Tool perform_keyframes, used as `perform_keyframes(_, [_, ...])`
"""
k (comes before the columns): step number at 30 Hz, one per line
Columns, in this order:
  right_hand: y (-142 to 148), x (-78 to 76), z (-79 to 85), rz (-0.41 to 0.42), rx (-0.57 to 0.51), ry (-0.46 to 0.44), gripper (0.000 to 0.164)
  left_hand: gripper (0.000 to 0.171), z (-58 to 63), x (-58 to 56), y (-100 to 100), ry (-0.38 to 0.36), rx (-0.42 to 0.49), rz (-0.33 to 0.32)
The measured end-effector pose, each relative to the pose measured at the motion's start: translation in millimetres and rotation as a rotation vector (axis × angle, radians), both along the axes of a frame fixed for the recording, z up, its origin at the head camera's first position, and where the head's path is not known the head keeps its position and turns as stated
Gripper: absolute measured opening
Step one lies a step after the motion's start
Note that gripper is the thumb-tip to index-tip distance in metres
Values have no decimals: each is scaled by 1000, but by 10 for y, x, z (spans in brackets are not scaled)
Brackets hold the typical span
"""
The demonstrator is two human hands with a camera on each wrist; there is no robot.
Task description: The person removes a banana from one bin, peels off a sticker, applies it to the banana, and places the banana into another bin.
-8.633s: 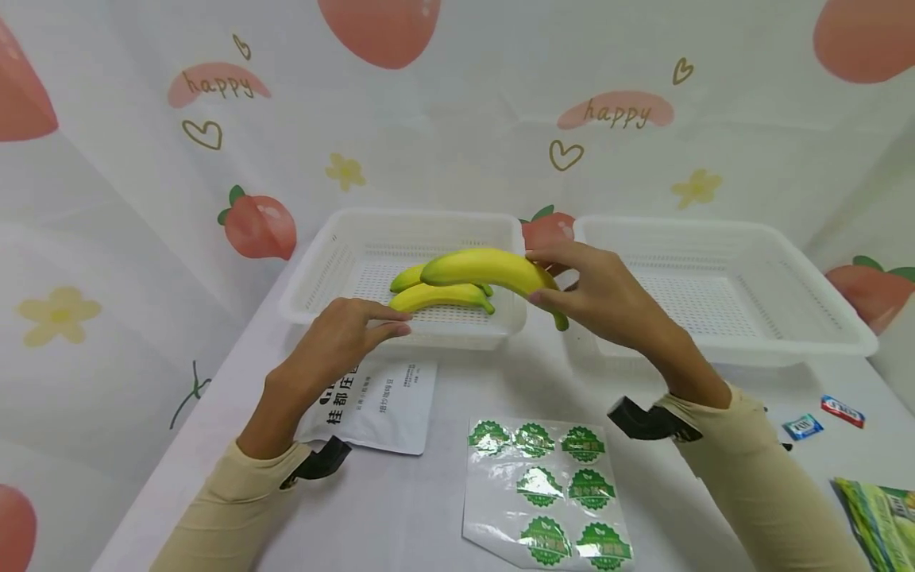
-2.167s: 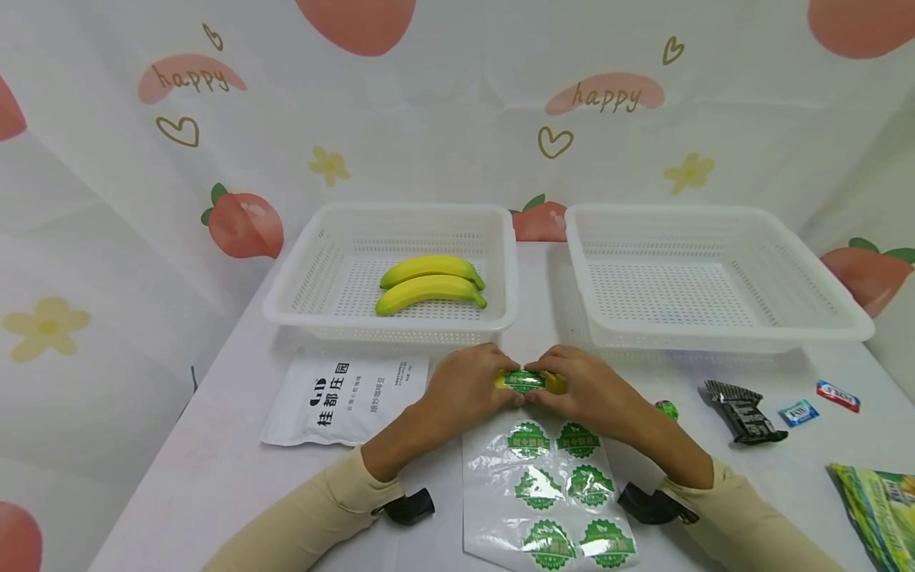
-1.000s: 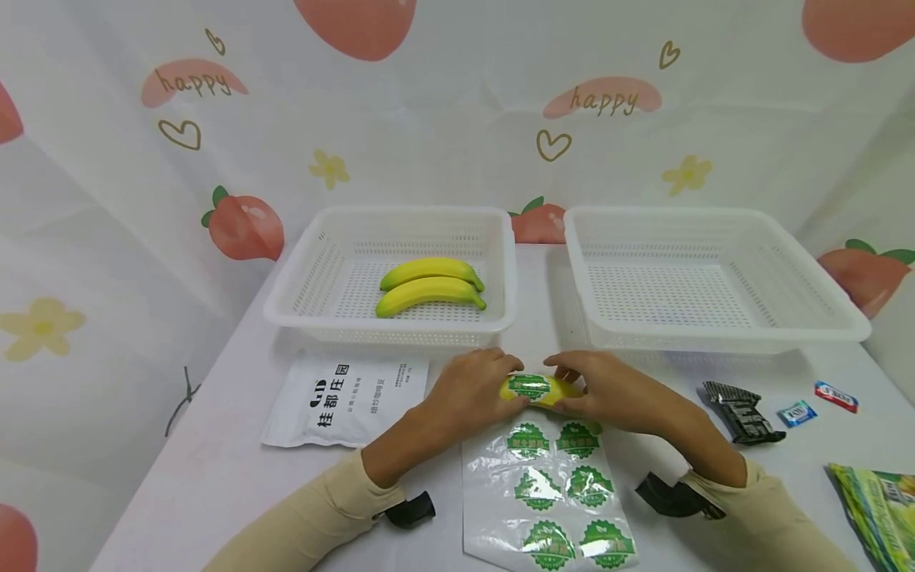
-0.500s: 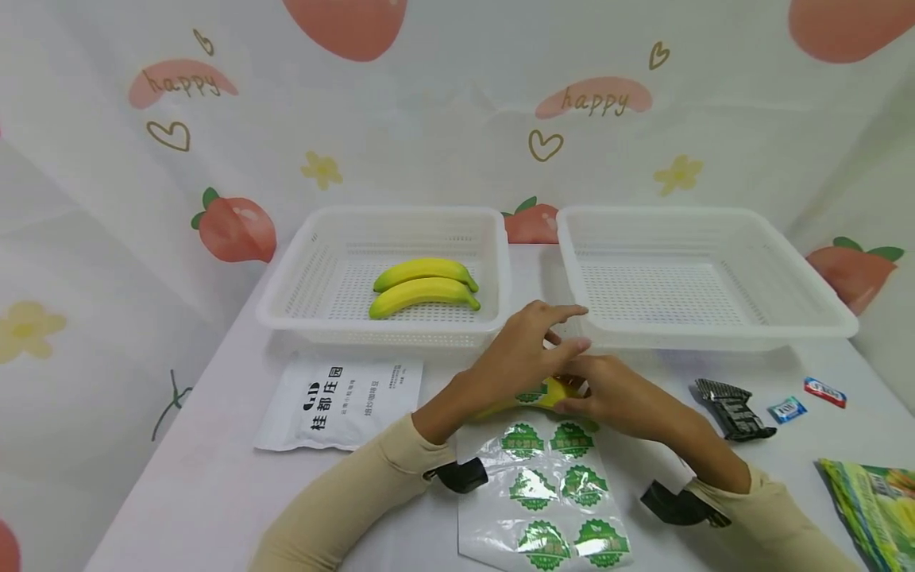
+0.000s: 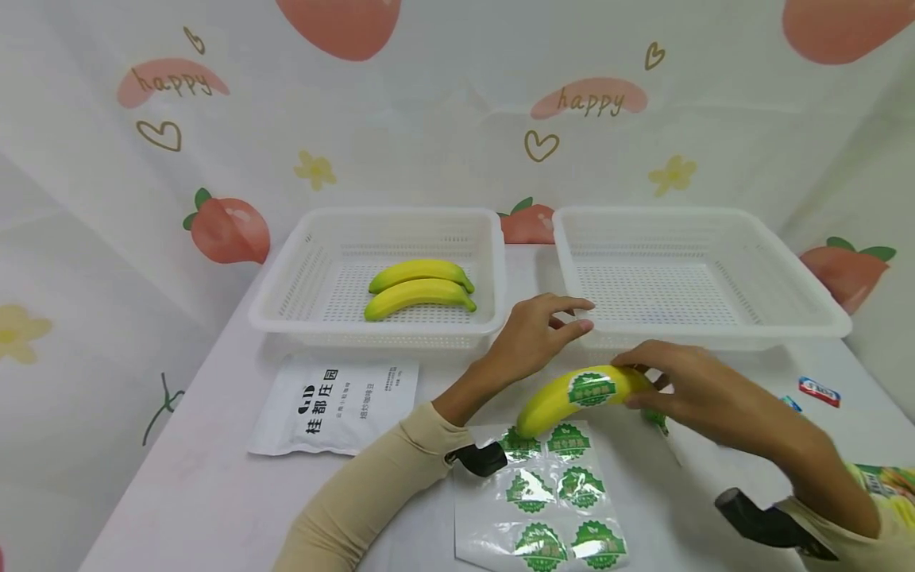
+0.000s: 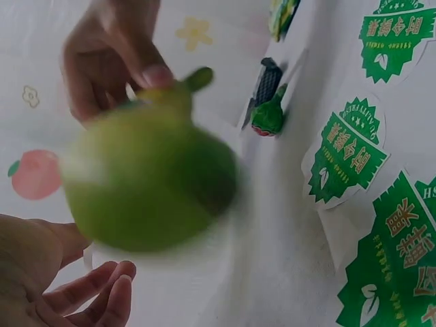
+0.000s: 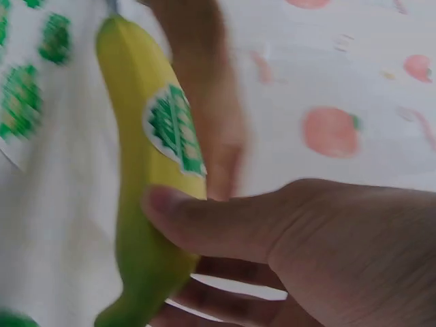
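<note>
My right hand pinches a yellow banana near its stem end, thumb on the near side. A green round sticker is stuck on the banana's skin, also plain in the right wrist view. The banana is tilted, its other end over the top of the sticker sheet. My left hand is apart from the banana, fingers relaxed and holding nothing, in front of the gap between the two baskets. In the left wrist view the banana is blurred close to the lens.
Two bananas lie in the left white basket; the right white basket stands beside it. A white pouch lies at left. Small wrapped sweets, a green lollipop and a green-yellow packet are at right.
The sticker now sits on the banana's skin. My left hand has let go of the banana and moved up, while my right hand has lifted it and drawn it to the right.
</note>
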State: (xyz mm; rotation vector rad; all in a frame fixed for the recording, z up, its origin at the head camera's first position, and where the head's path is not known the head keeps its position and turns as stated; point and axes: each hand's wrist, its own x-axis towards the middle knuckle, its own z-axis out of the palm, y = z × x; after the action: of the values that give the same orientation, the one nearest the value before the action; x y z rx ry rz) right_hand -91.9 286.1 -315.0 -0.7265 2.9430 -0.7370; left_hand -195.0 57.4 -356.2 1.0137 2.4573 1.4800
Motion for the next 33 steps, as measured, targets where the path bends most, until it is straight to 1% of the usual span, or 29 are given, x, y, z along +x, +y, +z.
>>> perform_keyframes(2, [146,15,105,-8,19,82,49,37,4,2,1,-6,6,1])
perform_keyframes(4, [286,-2,208,-29,37,158,51,37,2,3,4,-5,6,6])
perform_keyframes(6, [416,-49,310,-69,59,203,51,35,0,4,6,2,3,15])
perform_keyframes(7, [474,-87,359,-96,65,206,50,35,-1,6,6,0,0,20])
perform_keyframes(9, [577,-186,448,-155,51,173,49,35,-1,12,5,2,-4,32])
perform_keyframes(13, [732,-438,577,-267,48,62,49,35,6,24,3,-21,9,31])
perform_keyframes(15, [800,-572,605,-289,67,37,50,36,11,27,3,-29,16,19])
perform_keyframes(19, [914,-820,595,-296,103,-43,55,36,15,28,3,-40,22,9])
perform_keyframes(24, [1025,-1059,481,-263,107,-180,55,37,14,30,1,-44,27,9])
perform_keyframes(28, [1032,-1170,352,-227,122,-258,52,38,13,31,1,-48,24,19])
perform_keyframes(33, [1018,-1227,229,-187,154,-334,50,38,9,26,2,-55,17,32])
